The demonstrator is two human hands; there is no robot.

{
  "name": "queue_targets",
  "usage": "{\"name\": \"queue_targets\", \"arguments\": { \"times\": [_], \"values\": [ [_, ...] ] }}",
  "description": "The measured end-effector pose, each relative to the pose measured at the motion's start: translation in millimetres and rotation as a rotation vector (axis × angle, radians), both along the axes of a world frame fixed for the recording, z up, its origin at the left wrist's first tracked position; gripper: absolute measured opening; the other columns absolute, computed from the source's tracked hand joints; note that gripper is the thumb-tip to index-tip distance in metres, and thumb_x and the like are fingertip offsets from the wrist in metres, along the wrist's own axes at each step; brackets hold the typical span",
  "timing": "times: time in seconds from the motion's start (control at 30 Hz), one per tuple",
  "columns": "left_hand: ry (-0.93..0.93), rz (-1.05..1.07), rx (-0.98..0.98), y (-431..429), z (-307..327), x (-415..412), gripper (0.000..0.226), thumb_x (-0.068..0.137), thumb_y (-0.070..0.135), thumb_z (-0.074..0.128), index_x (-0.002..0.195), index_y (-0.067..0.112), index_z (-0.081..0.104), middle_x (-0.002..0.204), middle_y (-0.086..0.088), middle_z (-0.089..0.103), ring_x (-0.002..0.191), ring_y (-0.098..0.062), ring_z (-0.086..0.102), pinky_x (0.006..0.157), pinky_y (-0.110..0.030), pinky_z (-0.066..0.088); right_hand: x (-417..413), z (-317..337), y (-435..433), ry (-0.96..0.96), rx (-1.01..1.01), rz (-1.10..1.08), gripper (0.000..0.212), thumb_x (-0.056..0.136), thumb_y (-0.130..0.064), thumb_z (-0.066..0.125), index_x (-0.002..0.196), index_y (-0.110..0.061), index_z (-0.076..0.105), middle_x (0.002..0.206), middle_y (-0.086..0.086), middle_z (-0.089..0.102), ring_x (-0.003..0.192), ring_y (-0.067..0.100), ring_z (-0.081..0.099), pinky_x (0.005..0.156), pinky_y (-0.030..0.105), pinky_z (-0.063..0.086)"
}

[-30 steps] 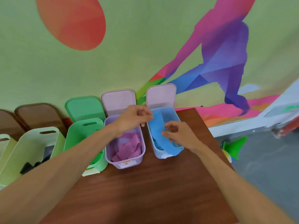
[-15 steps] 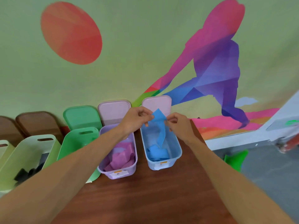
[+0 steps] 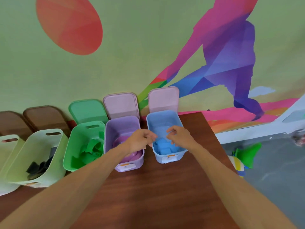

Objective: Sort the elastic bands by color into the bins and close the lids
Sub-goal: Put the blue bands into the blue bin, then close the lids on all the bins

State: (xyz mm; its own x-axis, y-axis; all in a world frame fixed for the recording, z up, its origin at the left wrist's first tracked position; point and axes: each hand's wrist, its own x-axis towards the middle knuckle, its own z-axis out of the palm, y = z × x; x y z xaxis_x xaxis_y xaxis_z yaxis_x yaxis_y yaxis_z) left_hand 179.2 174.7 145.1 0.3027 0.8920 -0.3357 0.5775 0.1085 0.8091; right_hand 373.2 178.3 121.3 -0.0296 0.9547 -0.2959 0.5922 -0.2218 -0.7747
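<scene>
A blue bin [image 3: 165, 118] stands at the right end of a row of open bins, with blue bands [image 3: 163, 147] folded inside it. My left hand [image 3: 142, 140] and my right hand [image 3: 179, 135] hover over its near half, fingers curled and apart, with nothing in them. To its left, a purple bin [image 3: 122, 124] holds pink-purple bands [image 3: 120, 140], partly hidden by my left hand. The green bin [image 3: 82, 134] holds green bands [image 3: 92, 149]. A pale green bin [image 3: 41, 146] holds black bands [image 3: 39, 167]. All lids lean open against the wall.
The bins stand on a brown wooden table [image 3: 156, 187] against a painted wall. Two pink lids [image 3: 121, 103] and a green lid [image 3: 87, 109] stand behind their bins. Another pale bin [image 3: 8, 144] shows at the far left. On the grey floor lie green scraps [image 3: 247, 152].
Both hands held a blue band stretched above the blue bin. It now lies inside the bin, and both hands have let go and lowered over it.
</scene>
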Motion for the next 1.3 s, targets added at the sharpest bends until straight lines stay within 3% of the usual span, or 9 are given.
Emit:
{"name": "queue_targets", "arguments": {
  "times": [0.17, 0.33, 0.43, 0.53, 0.63, 0.8, 0.93, 1.17, 1.3],
  "values": [
    [0.097, -0.003, -0.044, -10, 7, -58, 0.025, 0.085, -0.008, 0.051, 0.098, 0.007, 0.067, 0.086, -0.007, 0.066, 0.068, -0.012, 0.059, 0.056, -0.013, 0.047, -44, 2, 1, -0.082, -0.001, 0.173, 0.007, 0.086, -0.017, 0.060, 0.092, -0.021, 0.061, 0.087, 0.002, 0.066, 0.073, 0.018, 0.064, 0.070, 0.028, 0.050],
    [0.340, 0.010, 0.026, -24, 18, -141, 0.028, 0.086, -0.001, 0.050, 0.107, 0.005, 0.068, 0.096, -0.006, 0.069, 0.085, -0.018, 0.063, 0.074, -0.017, 0.048, -113, 18, 3, -0.133, 0.047, 0.384, 0.014, 0.087, -0.012, 0.059, 0.078, -0.020, 0.066, 0.091, 0.001, 0.066, 0.086, 0.023, 0.061, 0.087, 0.035, 0.049],
    [0.439, 0.040, 0.074, -41, 28, -202, 0.027, 0.090, 0.005, 0.049, 0.111, 0.006, 0.066, 0.109, -0.007, 0.068, 0.096, -0.019, 0.063, 0.081, -0.022, 0.045, -166, 31, 3, -0.224, 0.082, 0.530, 0.017, 0.089, -0.012, 0.057, 0.094, -0.004, 0.071, 0.104, 0.012, 0.071, 0.100, 0.030, 0.062, 0.091, 0.040, 0.047],
    [0.497, 0.121, 0.101, -62, 33, -272, 0.023, 0.092, 0.013, 0.051, 0.108, 0.010, 0.068, 0.110, -0.005, 0.069, 0.104, -0.021, 0.063, 0.086, -0.026, 0.045, -227, 44, -2, -0.282, 0.120, 0.637, 0.021, 0.092, -0.015, 0.056, 0.102, -0.002, 0.069, 0.104, 0.011, 0.071, 0.099, 0.027, 0.064, 0.087, 0.036, 0.050],
    [0.476, 0.205, 0.144, -82, 41, -339, 0.020, 0.092, 0.016, 0.052, 0.102, 0.015, 0.068, 0.104, -0.003, 0.069, 0.095, -0.016, 0.062, 0.079, -0.023, 0.043, -293, 52, -11, -0.360, 0.137, 0.707, 0.023, 0.092, -0.019, 0.055, 0.102, -0.002, 0.068, 0.104, 0.012, 0.071, 0.098, 0.027, 0.065, 0.084, 0.030, 0.049],
    [0.416, 0.308, 0.237, -117, 61, -448, 0.019, 0.089, 0.027, 0.053, 0.095, 0.018, 0.068, 0.096, 0.004, 0.067, 0.092, -0.014, 0.061, 0.082, -0.029, 0.047, -411, 59, -38, -0.489, 0.162, 0.745, 0.030, 0.091, -0.025, 0.057, 0.098, 0.002, 0.067, 0.100, 0.020, 0.069, 0.094, 0.032, 0.064, 0.084, 0.038, 0.051],
    [0.411, 0.345, 0.234, -143, 61, -528, 0.018, 0.090, 0.028, 0.054, 0.098, 0.018, 0.067, 0.097, 0.005, 0.064, 0.089, -0.012, 0.058, 0.078, -0.024, 0.041, -487, 72, -52, -0.567, 0.202, 0.755, 0.029, 0.087, -0.021, 0.052, 0.093, 0.004, 0.067, 0.098, 0.023, 0.068, 0.090, 0.036, 0.064, 0.077, 0.042, 0.051],
    [0.427, 0.327, 0.171, -153, 59, -616, 0.019, 0.089, 0.027, 0.054, 0.101, 0.017, 0.067, 0.097, 0.003, 0.065, 0.094, -0.019, 0.061, 0.080, -0.027, 0.045, -561, 88, -53, -0.652, 0.214, 0.729, 0.025, 0.087, -0.023, 0.048, 0.091, -0.005, 0.065, 0.090, 0.012, 0.069, 0.086, 0.027, 0.064, 0.078, 0.040, 0.053],
    [0.450, 0.278, 0.156, -131, 61, -636, 0.023, 0.090, 0.024, 0.054, 0.106, 0.013, 0.065, 0.096, 0.003, 0.061, 0.091, -0.017, 0.058, 0.076, -0.025, 0.041, -583, 92, -37, -0.666, 0.208, 0.739, 0.031, 0.087, -0.024, 0.048, 0.098, -0.003, 0.067, 0.101, 0.016, 0.069, 0.092, 0.031, 0.066, 0.081, 0.043, 0.055]
  ]
}}
